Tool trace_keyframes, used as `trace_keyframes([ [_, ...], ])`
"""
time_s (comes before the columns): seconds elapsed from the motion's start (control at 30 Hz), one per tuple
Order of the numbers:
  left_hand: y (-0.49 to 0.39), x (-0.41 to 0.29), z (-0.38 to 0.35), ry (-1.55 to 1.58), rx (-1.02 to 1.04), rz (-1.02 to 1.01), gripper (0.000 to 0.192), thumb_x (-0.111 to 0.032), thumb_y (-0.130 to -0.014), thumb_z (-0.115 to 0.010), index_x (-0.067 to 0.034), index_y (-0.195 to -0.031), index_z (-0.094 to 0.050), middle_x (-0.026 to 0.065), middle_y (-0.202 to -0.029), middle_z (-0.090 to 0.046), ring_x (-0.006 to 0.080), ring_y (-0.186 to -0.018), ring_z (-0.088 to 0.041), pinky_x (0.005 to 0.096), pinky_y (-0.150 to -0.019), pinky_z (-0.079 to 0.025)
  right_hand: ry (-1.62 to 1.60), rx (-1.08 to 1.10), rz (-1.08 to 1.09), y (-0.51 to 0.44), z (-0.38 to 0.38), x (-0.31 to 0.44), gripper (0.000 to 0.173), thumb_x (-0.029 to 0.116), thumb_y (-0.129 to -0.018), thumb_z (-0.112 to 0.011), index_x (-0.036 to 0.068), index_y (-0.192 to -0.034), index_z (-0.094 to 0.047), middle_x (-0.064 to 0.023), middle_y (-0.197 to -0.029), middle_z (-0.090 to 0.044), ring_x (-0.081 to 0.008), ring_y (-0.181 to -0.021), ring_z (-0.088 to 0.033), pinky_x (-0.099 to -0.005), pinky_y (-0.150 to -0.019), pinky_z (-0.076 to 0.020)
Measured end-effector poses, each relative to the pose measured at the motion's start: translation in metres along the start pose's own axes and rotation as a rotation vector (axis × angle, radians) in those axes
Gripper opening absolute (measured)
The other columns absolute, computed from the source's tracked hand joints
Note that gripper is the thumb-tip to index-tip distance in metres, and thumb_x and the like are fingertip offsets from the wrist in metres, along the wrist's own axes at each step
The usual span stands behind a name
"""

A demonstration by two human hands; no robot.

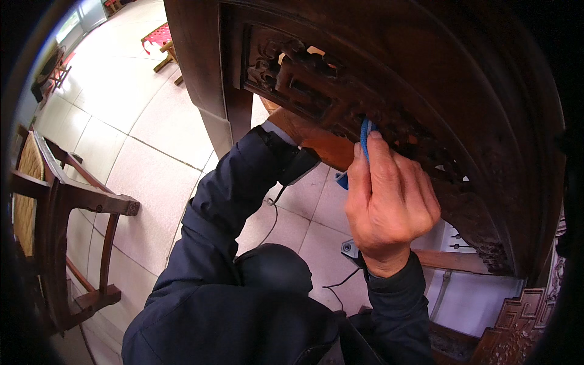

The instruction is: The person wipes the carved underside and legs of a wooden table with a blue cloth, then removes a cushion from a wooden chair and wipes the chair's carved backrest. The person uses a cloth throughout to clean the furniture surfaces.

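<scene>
My right hand (pixel 392 196) pinches a blue cloth (pixel 366 137) between thumb and fingertips. The cloth's upper end goes into an opening in the carved fretwork (pixel 315 91) of a dark wooden furniture panel (pixel 392 50). Another bit of the cloth hangs below, left of the thumb. My left hand (pixel 315 134) reaches under and behind the panel's lower edge. Only its wrist and part of the shaded hand show; the fingers are hidden, so I cannot tell what they hold.
A dark wooden chair (pixel 91 198) with a tan padded seat stands at left. Beyond the panel is a folding stool (pixel 159 36) with red webbing. Carved wood (pixel 520 319) lies at lower right. Small devices with thin cables (pixel 276 214) are at both wrists, above the tiled floor (pixel 137 182).
</scene>
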State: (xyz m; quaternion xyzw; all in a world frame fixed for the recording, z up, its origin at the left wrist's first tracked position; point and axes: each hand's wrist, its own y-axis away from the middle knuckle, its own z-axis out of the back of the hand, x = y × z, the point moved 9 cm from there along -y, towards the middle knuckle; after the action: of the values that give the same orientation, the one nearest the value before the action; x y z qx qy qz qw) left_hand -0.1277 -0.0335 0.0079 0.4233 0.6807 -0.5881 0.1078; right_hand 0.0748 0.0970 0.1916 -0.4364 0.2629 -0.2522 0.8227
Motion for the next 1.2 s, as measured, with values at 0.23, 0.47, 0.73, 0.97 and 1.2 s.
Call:
trace_keyframes([
  [0.23, 0.002, -0.008, -0.012, -0.032, -0.013, -0.046, 0.059, -0.021, -0.089, -0.089, -0.012, -0.142, -0.064, 0.0066, -0.141, -0.067, 0.0213, -0.126, -0.062, 0.035, -0.106, -0.055, -0.024, 0.105, -0.061, -0.002, 0.003, -0.003, 0.032, -0.003, -0.082, -0.085, -0.001, -0.113, -0.076, -0.0149, -0.083, -0.072, -0.0314, -0.073, -0.072, -0.0376, -0.068, -0.0596],
  [0.47, -0.003, -0.021, -0.011, -0.124, -0.037, -0.057, 0.055, -0.02, -0.092, -0.086, -0.012, -0.142, -0.064, 0.0072, -0.141, -0.066, 0.0213, -0.126, -0.062, 0.0355, -0.107, -0.054, -0.039, 0.065, -0.01, -0.009, -0.004, 0.008, 0.034, -0.006, -0.079, -0.083, -0.003, -0.112, -0.075, -0.0159, -0.089, -0.073, -0.0324, -0.073, -0.072, -0.0397, -0.068, -0.06],
  [0.73, -0.007, -0.029, -0.016, -0.185, -0.052, -0.071, 0.05, -0.018, -0.095, -0.082, -0.011, -0.142, -0.064, 0.0079, -0.141, -0.066, 0.0214, -0.125, -0.062, 0.0362, -0.107, -0.054, -0.238, 0.09, 0.051, 0.013, 0.009, 0.017, 0.036, -0.01, -0.081, -0.08, -0.005, -0.116, -0.075, -0.0172, -0.092, -0.074, -0.0278, -0.07, -0.069, -0.0358, -0.062, -0.0562],
  [0.97, -0.003, -0.046, -0.027, -0.185, -0.046, -0.117, 0.046, -0.016, -0.098, -0.079, -0.01, -0.141, -0.064, 0.0085, -0.141, -0.066, 0.0214, -0.124, -0.062, 0.0367, -0.108, -0.054, -0.252, 0.065, 0.032, 0.007, 0.002, 0.005, 0.032, -0.01, -0.08, -0.081, -0.005, -0.112, -0.076, -0.0164, -0.091, -0.075, -0.0286, -0.07, -0.07, -0.0359, -0.063, -0.0574],
  [1.2, -0.001, -0.052, -0.058, 0.899, 0.13, 0.107, 0.035, -0.016, -0.108, -0.063, -0.005, -0.141, -0.063, 0.0167, -0.141, -0.066, 0.0279, -0.129, -0.063, 0.0426, -0.111, -0.055, -0.356, 0.16, 0.079, 0.016, 0.041, 0.014, 0.046, -0.004, -0.082, -0.081, -0.002, -0.126, -0.071, -0.0165, -0.099, -0.072, -0.0225, -0.072, -0.066, -0.0328, -0.059, -0.0542],
])
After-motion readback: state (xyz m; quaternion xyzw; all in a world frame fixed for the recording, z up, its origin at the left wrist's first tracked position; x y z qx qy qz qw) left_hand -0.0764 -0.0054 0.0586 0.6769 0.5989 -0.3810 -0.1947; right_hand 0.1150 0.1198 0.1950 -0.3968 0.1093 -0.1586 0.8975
